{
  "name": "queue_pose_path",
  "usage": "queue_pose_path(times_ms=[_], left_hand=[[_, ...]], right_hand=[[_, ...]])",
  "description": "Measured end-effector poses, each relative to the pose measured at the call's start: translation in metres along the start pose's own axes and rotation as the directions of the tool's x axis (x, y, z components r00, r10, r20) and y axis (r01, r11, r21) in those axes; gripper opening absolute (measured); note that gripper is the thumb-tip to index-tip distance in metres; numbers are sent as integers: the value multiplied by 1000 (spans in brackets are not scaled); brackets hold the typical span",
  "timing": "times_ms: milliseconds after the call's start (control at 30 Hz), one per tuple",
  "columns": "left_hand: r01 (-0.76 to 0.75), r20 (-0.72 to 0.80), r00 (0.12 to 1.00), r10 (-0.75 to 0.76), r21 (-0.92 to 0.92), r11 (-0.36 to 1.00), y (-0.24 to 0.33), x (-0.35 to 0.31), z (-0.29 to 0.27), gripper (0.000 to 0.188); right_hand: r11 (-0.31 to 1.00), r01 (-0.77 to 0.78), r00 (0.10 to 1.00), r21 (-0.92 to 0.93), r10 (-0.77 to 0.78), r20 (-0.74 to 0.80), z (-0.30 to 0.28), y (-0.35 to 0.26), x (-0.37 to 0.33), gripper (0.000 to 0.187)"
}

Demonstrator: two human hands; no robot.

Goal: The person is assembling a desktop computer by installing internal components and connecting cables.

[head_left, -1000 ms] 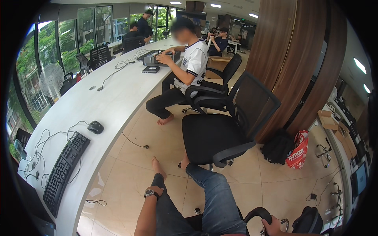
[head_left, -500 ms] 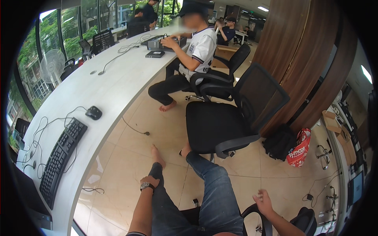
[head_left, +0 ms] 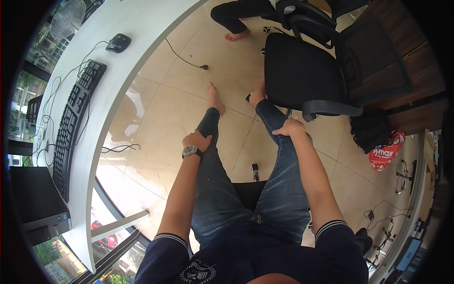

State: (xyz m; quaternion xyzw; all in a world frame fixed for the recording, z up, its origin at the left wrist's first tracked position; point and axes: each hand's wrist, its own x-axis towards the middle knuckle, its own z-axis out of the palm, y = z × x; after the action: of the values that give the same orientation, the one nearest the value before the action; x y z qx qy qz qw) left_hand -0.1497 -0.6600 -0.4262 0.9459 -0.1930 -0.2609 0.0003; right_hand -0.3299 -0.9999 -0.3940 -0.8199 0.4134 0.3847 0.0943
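Note:
My left hand [head_left: 195,139], below a dark-strapped wristwatch [head_left: 191,151], rests on my left knee with the thumb apart from the fingers. On my right knee lies my right hand [head_left: 290,126], its thumb spread toward the inner side; some of its fingers are hidden behind the leg. Neither hand holds an object. Both knees are in blue jeans [head_left: 280,173], and I sit on a black chair seat [head_left: 248,193] seen between my thighs.
A white curved desk [head_left: 130,54] at left bears a black keyboard [head_left: 75,116], mouse [head_left: 118,43] and computer case [head_left: 38,203]. Ahead right stands a black office chair [head_left: 302,73]. A plug cable [head_left: 191,64] lies on the tiles; a red bag [head_left: 388,154] sits at right.
My right hand has come from the air at the right onto my right knee. My left hand stays on its knee. The view has tilted downward, and the co-worker's upper body has left it.

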Motion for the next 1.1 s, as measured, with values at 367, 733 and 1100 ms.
queue_pose_path(times_ms=[367,733,1100], left_hand=[[21,147,988,-36,100,995,12,32,7,74],[30,186,981,-57,140,990,11,35,7,78],[58,163,984,-73,94,994,9,28,6,72]], right_hand=[[995,-70,996,-77,73,42,-3,-53,59,134],[931,150,980,334,-185,75,12,-24,129,133],[923,39,939,-384,-165,-301,62,-68,94,96]])
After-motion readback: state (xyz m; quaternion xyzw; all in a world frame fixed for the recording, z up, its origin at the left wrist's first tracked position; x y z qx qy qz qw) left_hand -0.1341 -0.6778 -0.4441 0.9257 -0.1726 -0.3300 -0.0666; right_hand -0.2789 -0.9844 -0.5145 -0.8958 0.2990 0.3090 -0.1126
